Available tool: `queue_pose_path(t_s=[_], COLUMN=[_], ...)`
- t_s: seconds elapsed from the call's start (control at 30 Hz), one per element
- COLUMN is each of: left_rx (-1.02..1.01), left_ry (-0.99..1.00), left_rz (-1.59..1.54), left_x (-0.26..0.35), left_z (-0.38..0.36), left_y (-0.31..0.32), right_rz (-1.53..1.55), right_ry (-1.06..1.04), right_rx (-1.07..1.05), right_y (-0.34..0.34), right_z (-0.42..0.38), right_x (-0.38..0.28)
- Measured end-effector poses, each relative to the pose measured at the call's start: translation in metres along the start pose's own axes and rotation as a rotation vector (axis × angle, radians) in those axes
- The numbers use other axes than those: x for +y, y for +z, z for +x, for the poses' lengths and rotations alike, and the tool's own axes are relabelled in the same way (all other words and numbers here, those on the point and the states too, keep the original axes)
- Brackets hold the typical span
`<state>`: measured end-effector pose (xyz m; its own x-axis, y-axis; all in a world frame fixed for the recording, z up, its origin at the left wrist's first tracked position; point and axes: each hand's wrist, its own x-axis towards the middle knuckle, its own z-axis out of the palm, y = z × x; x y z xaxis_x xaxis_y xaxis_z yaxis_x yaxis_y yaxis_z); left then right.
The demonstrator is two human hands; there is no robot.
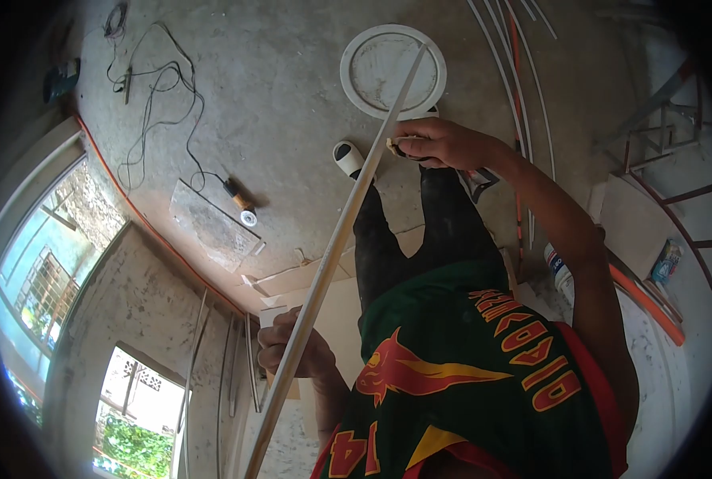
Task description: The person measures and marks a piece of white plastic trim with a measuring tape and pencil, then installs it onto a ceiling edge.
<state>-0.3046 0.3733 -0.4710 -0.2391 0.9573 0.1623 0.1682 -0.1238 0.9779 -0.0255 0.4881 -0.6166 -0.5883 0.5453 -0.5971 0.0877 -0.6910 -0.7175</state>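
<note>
A long pale strip (332,259) runs diagonally from the bottom edge up to a round white lid-like disc (393,72) on the floor, its far end over the disc. My left hand (296,343) is closed around the lower part of the strip. Beside the upper part, my right hand (444,144) pinches a small item with a pale edge, too small to make out. Its fingertips are close to the strip; whether they touch it I cannot tell.
A corded power tool (240,201) lies near a flat board (208,223) at the left. Cables (164,84) tangle on the floor. Long thin strips (543,104) and an orange bar (651,307) lie to the right, near a metal frame (667,195) and a can (666,262).
</note>
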Motion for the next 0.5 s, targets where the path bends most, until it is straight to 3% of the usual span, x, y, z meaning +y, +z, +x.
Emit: queue_pose_path(t_s=[0.07, 0.5], left_rx=[-0.023, 0.035], left_ry=[0.009, -0.025], left_rz=[0.046, -0.045], left_x=[0.001, 0.004], left_z=[-0.001, -0.002], left_y=[-0.001, 0.008], right_rz=[-0.002, -0.281], right_ry=[0.066, -0.017], right_rx=[-0.086, 0.047], right_y=[-0.004, 0.003], right_z=[-0.002, -0.005], right_x=[-0.008, -0.017])
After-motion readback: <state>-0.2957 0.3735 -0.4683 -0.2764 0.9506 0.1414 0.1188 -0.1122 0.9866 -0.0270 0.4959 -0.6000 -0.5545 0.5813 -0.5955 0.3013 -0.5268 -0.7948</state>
